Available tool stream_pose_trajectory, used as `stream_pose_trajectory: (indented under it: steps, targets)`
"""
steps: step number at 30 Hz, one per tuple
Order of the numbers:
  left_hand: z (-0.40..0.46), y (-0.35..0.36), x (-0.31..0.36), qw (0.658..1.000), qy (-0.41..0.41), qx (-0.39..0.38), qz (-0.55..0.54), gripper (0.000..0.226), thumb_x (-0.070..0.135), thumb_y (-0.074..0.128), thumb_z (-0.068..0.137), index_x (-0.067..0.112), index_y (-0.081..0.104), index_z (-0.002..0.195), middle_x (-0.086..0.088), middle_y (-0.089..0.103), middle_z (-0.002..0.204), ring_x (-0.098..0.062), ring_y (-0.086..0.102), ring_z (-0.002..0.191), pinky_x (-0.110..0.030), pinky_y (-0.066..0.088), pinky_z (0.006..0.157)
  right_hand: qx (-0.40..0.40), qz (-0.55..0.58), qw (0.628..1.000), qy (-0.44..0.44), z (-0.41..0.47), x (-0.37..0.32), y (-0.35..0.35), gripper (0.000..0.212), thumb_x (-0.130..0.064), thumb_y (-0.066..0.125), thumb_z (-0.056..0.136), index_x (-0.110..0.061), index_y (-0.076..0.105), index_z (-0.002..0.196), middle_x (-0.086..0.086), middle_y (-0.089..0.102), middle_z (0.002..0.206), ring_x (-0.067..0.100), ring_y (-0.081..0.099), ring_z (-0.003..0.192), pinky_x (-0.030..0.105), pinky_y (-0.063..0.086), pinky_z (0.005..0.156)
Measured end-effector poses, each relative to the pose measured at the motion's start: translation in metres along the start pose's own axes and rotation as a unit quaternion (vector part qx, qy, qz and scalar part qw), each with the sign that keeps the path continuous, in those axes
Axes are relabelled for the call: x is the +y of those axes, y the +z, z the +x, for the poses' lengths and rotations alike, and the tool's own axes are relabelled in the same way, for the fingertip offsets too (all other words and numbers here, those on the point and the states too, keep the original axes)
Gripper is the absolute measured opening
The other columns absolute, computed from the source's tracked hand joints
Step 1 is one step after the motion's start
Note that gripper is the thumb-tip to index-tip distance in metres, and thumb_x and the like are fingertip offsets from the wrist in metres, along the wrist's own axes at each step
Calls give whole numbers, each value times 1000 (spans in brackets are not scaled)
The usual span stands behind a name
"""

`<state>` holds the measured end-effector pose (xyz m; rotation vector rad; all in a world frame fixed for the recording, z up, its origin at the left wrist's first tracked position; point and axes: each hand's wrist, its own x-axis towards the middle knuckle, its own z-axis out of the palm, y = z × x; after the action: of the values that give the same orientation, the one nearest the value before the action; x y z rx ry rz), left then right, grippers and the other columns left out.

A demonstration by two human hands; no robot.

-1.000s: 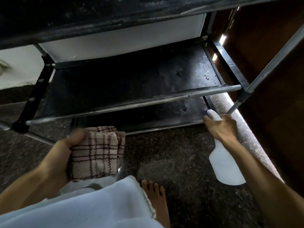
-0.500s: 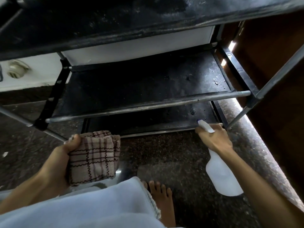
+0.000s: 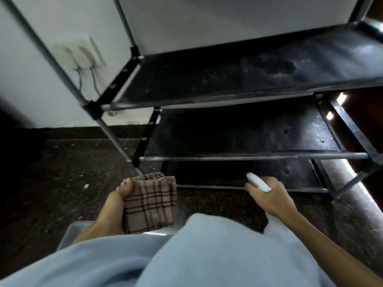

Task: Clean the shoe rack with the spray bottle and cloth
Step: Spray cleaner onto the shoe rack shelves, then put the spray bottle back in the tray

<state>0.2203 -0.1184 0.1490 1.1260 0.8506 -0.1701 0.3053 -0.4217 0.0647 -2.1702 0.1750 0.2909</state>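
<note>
Your right hand (image 3: 269,195) is wrapped around the neck of the white plastic spray bottle (image 3: 258,182), its nozzle pointing up and left toward the lowest shelf of the black metal shoe rack (image 3: 238,79); most of the bottle's body is hidden behind your hand and the pale blue garment (image 3: 186,255) over your knee. Your left hand (image 3: 116,206) grips the folded beige checked cloth (image 3: 150,200), thumb pressed on its top edge, held low just in front of the rack's front left leg and touching none of the shelves.

The middle shelf (image 3: 248,133) looks wet near its right end, and the upper one shows a dull, smeared patch, so both seem to need a wipe as much as more spray. For the step in hand, aim the nozzle into the bottom tier before you squeeze, keeping it clear of the grey front rail (image 3: 248,157). Mist lightly and evenly. Then bring the cloth in flat, work from the back edge toward yourself, and turn to a clean fold as it picks up grime.
</note>
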Motion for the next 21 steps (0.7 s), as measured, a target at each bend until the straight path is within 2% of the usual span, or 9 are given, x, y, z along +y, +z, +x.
stream_pose_trajectory:
  steps: [2,4,7,8,11,14,17,19,21]
  targets:
    - [-14,-7,9,1000,4,0,-18,59,52,38,91,3,68,99,-26,70,97,-42,69,80,-48,51,70,-22,-11,999,-42,-13,-24,4,31,-36,65,80,-22,49,57,-8,52,44,4,47,38,19,33,41]
    - [-26,-13,18,1000,22,0,-21,58,52,38,91,3,68,101,-26,69,101,-43,67,89,-50,52,72,-63,-9,995,-82,-24,-51,5,30,-37,64,78,-19,50,59,-8,50,46,4,45,39,23,34,46]
    - [-44,-26,36,998,50,-3,-32,61,50,35,92,6,77,84,-24,72,93,-40,70,78,-47,57,58,-140,-12,979,-148,-40,-104,5,27,-34,65,77,-18,50,60,-9,45,49,4,41,45,28,32,53]
    - [-49,-29,41,998,55,-4,-35,63,50,33,93,7,78,82,-23,72,93,-38,71,77,-45,57,58,-169,-3,971,-170,-45,-123,5,25,-31,65,77,-15,52,62,-9,45,51,5,41,49,28,32,55]
    - [-63,-41,56,996,77,9,-38,63,52,30,94,8,75,94,-22,71,100,-37,70,87,-45,55,70,-253,5,936,-243,-58,-176,4,20,-26,65,75,-9,59,66,2,52,58,9,48,57,30,36,58]
    - [-75,-55,69,994,93,21,-49,64,51,30,95,10,77,81,-20,73,92,-34,71,79,-42,55,64,-325,-23,895,-305,-69,-224,5,5,-18,69,76,-14,66,78,9,65,76,8,57,64,22,44,59]
    - [-88,-76,78,993,97,25,-64,62,50,29,96,13,77,83,-19,73,93,-34,71,80,-43,57,63,-386,-57,861,-326,-80,-265,7,19,-15,72,74,-14,65,92,12,64,93,12,61,75,21,48,61]
    - [-94,-91,81,991,110,32,-68,61,50,27,97,17,77,87,-18,73,97,-33,71,86,-45,57,69,-412,-80,838,-347,-90,-287,10,23,-7,72,76,-14,63,96,11,62,93,7,59,74,19,47,61]
    - [-101,-108,81,989,116,47,-80,59,49,27,97,18,77,88,-17,73,97,-32,71,86,-43,57,69,-424,-116,816,-375,-100,-309,17,30,-4,72,75,-18,61,98,2,58,91,3,56,73,19,46,63]
